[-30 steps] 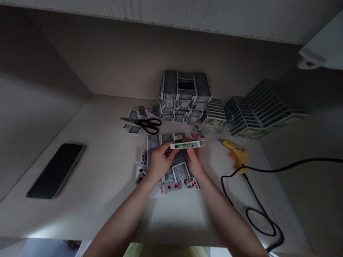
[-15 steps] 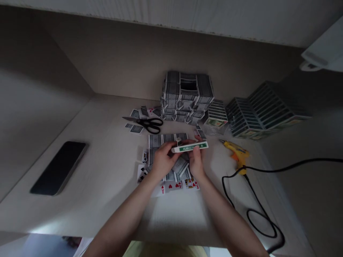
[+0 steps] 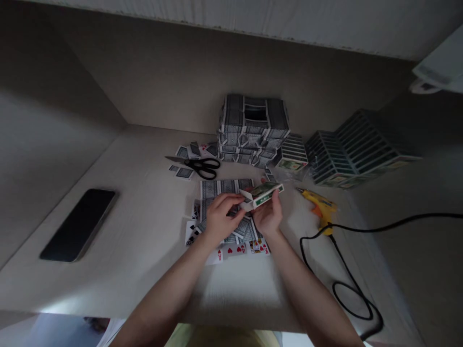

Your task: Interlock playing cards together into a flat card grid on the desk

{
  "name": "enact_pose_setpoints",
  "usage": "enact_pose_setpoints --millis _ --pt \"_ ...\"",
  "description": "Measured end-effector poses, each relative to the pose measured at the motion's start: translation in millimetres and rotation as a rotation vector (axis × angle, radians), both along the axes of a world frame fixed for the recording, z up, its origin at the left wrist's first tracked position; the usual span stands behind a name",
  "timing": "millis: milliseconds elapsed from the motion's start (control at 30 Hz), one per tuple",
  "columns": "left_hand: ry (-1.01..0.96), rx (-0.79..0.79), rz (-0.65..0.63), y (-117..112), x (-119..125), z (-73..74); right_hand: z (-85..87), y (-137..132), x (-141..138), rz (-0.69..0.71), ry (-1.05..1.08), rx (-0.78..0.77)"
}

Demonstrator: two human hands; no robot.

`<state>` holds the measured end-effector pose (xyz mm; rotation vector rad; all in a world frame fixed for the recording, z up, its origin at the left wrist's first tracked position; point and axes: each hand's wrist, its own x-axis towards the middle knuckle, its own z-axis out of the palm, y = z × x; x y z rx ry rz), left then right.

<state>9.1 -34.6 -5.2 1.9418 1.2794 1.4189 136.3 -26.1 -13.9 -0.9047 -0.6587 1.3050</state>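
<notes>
My right hand (image 3: 269, 217) grips a green and white playing-card box (image 3: 265, 192), tilted with its far end raised. My left hand (image 3: 220, 215) has its fingers curled at the box's open near end, at the flap (image 3: 246, 195). Both hands hover over a spread of playing cards (image 3: 217, 188) lying mostly face down on the pale desk (image 3: 137, 221), with red aces and a king (image 3: 238, 249) face up along the near edge.
A structure built of cards (image 3: 253, 127) stands at the back. Black scissors (image 3: 198, 166) and card scraps lie left of it. Rows of card boxes (image 3: 343, 152) sit at right. A yellow glue gun (image 3: 320, 205) with black cord (image 3: 343, 284) lies right. A dark phone (image 3: 77, 224) rests at left.
The card box has gone from level to tilted, its far end lifted. My left fingers have shifted to the opened flap at the near end.
</notes>
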Motion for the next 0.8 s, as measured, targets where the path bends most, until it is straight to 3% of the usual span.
enact_pose_setpoints --millis 300,400,500,567,800 --pt "-0.012 -0.008 0.080 5.5 -3.5 3.2 -4.8 12.7 5.3 0.020 -0.051 -0.009" --pt "-0.064 -0.141 0.128 8.3 -4.8 0.1 -5.3 13.2 6.5 0.081 0.001 -0.071" --pt "-0.224 -0.314 0.084 11.5 -5.3 -5.7 -4.7 11.8 5.2 0.108 0.037 -0.107" --pt "-0.294 -0.386 0.039 13.8 -5.5 -8.8 -4.7 10.7 3.5 0.110 0.026 -0.094" --pt "-0.382 -0.574 0.078 20.8 -5.8 -11.1 -9.1 9.3 0.0 0.072 -0.057 -0.039"
